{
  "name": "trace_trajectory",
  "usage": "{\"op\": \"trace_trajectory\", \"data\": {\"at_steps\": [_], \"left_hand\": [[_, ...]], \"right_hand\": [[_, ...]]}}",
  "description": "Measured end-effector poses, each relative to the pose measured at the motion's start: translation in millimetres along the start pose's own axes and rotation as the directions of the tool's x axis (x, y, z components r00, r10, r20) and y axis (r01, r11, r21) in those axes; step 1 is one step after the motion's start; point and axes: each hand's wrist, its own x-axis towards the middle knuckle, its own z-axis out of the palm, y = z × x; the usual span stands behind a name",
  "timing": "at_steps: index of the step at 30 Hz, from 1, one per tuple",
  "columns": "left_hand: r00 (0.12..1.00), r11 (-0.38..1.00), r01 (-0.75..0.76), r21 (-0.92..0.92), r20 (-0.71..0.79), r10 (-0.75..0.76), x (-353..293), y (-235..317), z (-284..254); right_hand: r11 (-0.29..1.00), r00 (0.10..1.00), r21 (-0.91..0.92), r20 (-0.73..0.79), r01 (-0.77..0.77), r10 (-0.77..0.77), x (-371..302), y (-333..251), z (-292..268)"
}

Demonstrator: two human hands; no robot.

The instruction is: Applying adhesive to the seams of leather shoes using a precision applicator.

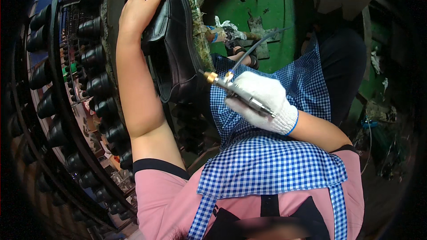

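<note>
A black leather shoe (186, 46) is held up on the left side, its toe away from me and its opening facing left. My bare left hand (144, 6) is closed over the toe end, thumb laid across the top. In a white knit glove, my right hand (264, 95) grips a slim metal spray gun (249, 98) with brass fittings. Its nozzle points left at the shoe's sole edge near the heel; whether it touches I cannot tell. A thin grey hose (258, 50) runs up and right from the gun.
Racks (55, 53) with several rows of black shoes (98, 84) stand along the left. Behind the held shoe is a ragged, wrapped post (201, 29). A cross-shaped metal base (263, 38) rests on the green floor (271, 0). Clutter (384, 133) lies at right.
</note>
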Motion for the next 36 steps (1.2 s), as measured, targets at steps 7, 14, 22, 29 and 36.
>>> {"op": "trace_trajectory", "data": {"at_steps": [7, 14, 22, 29, 36], "left_hand": [[0.928, 0.82, -0.239, -0.52, -0.37, 0.036, -101.3, -1.3, -12.8], [0.9, 0.901, -0.425, -0.091, -0.153, 0.409, -222.5, -21.3, 3.8], [0.9, 0.543, -0.43, -0.721, -0.391, 0.192, -275.4, -41.9, 18.6], [0.842, 0.736, -0.284, -0.615, -0.526, -0.115, -298.8, -72.1, 49.4], [0.809, 0.964, 0.024, -0.263, -0.562, -0.173, -179.3, -157.1, 94.8]], "right_hand": [[0.95, 0.946, 0.123, -0.122, -0.287, 0.301, 12.3, 14.3, -12.3], [0.914, 0.915, 0.171, -0.106, -0.368, 0.388, 19.1, 59.2, 21.2], [0.803, 0.834, 0.269, 0.004, -0.532, 0.552, 47.8, 36.2, 27.7], [0.974, 0.986, -0.158, -0.071, -0.163, 0.154, 44.8, 61.8, 31.3], [0.928, 0.985, -0.328, -0.063, -0.173, 0.162, 45.5, 80.1, 27.3]]}}
